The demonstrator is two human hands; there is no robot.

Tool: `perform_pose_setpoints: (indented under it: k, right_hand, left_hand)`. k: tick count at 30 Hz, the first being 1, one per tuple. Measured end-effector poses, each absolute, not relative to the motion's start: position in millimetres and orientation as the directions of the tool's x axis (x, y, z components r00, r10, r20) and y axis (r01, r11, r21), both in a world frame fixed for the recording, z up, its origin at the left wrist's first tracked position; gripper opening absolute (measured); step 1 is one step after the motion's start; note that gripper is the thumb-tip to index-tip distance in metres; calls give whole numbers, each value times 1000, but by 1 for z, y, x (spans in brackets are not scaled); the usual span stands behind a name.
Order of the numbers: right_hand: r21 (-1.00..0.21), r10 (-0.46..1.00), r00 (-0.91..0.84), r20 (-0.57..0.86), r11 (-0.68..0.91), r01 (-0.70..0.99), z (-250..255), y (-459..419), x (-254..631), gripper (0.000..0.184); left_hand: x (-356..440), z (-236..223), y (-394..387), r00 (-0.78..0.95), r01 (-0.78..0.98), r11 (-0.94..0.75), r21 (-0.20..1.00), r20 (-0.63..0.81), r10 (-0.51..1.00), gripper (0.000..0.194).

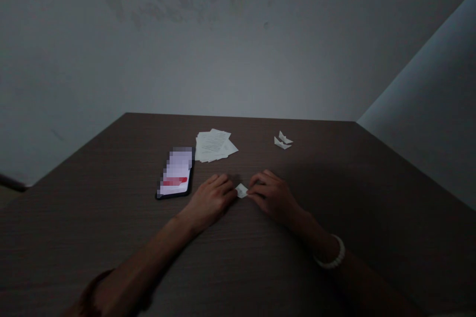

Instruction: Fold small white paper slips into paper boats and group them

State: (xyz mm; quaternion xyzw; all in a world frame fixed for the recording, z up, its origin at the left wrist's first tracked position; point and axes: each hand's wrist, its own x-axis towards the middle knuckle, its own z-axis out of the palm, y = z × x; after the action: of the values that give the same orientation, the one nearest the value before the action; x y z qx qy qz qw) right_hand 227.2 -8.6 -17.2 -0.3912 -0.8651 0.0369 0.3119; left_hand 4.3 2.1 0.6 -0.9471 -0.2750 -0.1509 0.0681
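A small folded piece of white paper (241, 190) lies on the dark wood-grain table (345, 178) between my hands. My left hand (210, 201) pinches its left side with the fingertips. My right hand (273, 195) presses in from the right, its fingertips on the paper's other side. Part of the paper is hidden by my fingers. A white beaded bracelet (330, 252) circles my right wrist.
A smartphone (174, 172) with a blurred screen lies left of my left hand. Behind my hands is a loose stack of printed paper sheets (213, 145). Two small folded paper shapes (282, 141) sit further right. Walls rise beyond the table's far edge.
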Motion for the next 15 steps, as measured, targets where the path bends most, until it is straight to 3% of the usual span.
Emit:
perform_pose_setpoints:
  k: [6, 15]
  right_hand:
    - [-299, 708, -543, 451, 693, 656, -14, -10, 229, 7]
    - [-374, 753, -504, 424, 652, 659, -16, -13, 228, 9]
  left_hand:
    - [3, 2, 3, 814, 546, -837, -13, 242, 528, 14]
    - [2, 7, -1, 769, 554, -811, 190, 257, 585, 28]
